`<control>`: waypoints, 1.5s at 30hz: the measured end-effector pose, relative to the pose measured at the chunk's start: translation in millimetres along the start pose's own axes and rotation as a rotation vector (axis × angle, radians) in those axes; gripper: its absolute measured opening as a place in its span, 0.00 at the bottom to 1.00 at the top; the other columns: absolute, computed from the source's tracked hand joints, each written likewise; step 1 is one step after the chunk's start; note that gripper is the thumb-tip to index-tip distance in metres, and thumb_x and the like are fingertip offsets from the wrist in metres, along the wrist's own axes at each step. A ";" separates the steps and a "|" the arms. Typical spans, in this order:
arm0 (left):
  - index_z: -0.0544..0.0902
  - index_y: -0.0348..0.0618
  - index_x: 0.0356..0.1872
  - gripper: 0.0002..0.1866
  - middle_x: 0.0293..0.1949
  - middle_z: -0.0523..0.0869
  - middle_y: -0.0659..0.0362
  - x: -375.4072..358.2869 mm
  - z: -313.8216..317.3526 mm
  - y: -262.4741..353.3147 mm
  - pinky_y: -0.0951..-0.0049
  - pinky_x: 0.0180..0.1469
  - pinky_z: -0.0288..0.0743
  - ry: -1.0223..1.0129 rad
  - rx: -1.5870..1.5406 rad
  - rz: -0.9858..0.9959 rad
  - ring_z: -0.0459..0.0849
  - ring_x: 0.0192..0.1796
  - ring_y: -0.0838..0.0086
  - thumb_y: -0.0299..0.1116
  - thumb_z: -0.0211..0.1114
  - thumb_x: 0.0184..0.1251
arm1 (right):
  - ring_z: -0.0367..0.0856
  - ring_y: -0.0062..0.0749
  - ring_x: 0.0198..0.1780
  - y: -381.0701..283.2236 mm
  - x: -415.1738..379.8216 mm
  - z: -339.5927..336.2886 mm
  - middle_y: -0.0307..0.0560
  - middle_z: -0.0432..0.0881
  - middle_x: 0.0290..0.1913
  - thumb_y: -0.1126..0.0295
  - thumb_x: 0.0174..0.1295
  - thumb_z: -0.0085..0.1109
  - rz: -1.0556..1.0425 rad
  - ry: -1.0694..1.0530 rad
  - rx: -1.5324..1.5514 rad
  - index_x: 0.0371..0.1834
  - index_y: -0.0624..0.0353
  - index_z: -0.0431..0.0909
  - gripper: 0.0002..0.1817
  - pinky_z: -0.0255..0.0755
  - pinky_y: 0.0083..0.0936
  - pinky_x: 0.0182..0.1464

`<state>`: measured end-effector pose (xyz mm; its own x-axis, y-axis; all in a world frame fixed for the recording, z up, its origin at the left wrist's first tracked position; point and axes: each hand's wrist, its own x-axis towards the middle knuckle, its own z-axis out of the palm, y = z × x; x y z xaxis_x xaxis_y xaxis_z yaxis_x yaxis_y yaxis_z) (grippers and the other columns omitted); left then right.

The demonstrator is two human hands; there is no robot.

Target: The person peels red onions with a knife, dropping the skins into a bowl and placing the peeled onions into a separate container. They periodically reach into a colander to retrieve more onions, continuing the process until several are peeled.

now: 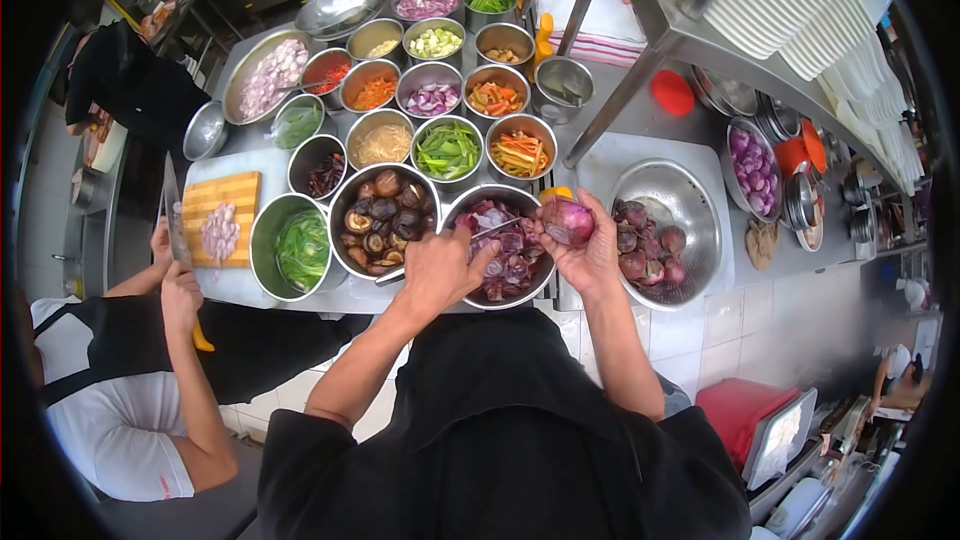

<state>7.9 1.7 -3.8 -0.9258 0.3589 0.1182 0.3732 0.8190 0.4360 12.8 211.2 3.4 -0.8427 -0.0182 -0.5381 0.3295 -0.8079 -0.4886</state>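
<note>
My right hand (587,258) holds a purple onion (567,221) over the right rim of a steel pot (545,278). In my left hand (441,262) is a small knife, its thin blade (497,228) pointing right across that pot. Onion skins and pieces (508,265) fill much of the pot below both hands. To the right stands a steel colander (697,230) with several onions (650,245) in it. A pot of dark mushrooms (385,215) sits just left of my left hand.
Several steel pots of cut vegetables, such as green peppers (448,148), stand behind. At left a co-worker holds a large knife (176,215) beside a wooden board (222,202). A shelf post (612,108) rises at back right. Purple onions fill another bowl (738,190).
</note>
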 end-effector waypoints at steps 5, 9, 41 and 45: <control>0.80 0.31 0.30 0.31 0.18 0.82 0.45 1.6 -20.6 18.9 0.58 0.27 0.76 -0.092 -0.206 -0.158 0.84 0.24 0.52 0.58 0.63 0.59 | 0.82 0.40 0.36 5.1 -5.2 10.0 0.53 0.83 0.36 0.49 0.61 0.54 -0.015 -0.040 0.041 0.39 0.63 0.78 0.24 0.76 0.27 0.37; 0.80 0.27 0.32 0.34 0.17 0.80 0.47 -7.3 -7.8 34.9 0.63 0.27 0.74 -0.084 -0.589 -0.179 0.83 0.23 0.55 0.60 0.64 0.58 | 0.80 0.38 0.40 15.3 -5.3 14.2 0.49 0.82 0.38 0.43 0.63 0.51 -0.057 -0.132 0.130 0.41 0.62 0.78 0.28 0.73 0.29 0.42; 0.83 0.33 0.37 0.28 0.22 0.82 0.43 -1.1 -3.1 45.1 0.66 0.30 0.74 -0.057 -0.863 -0.169 0.84 0.26 0.61 0.55 0.56 0.69 | 0.77 0.34 0.46 51.4 -0.9 26.9 0.50 0.79 0.41 0.60 0.68 0.48 -0.283 -0.209 -0.063 0.46 0.65 0.74 0.17 0.71 0.30 0.54; 0.82 0.32 0.31 0.28 0.15 0.75 0.58 -3.6 -8.9 45.8 0.72 0.25 0.68 0.015 -0.922 -0.122 0.70 0.21 0.79 0.53 0.53 0.72 | 0.77 0.34 0.45 34.1 -3.0 23.9 0.50 0.77 0.39 0.60 0.68 0.48 -0.146 -0.398 -0.141 0.46 0.60 0.71 0.14 0.72 0.32 0.52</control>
<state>27.8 33.9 23.8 -0.9587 0.2825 0.0335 0.0840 0.1685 0.9821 16.3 169.5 4.7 -0.9738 -0.1575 -0.1637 0.2265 -0.7308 -0.6440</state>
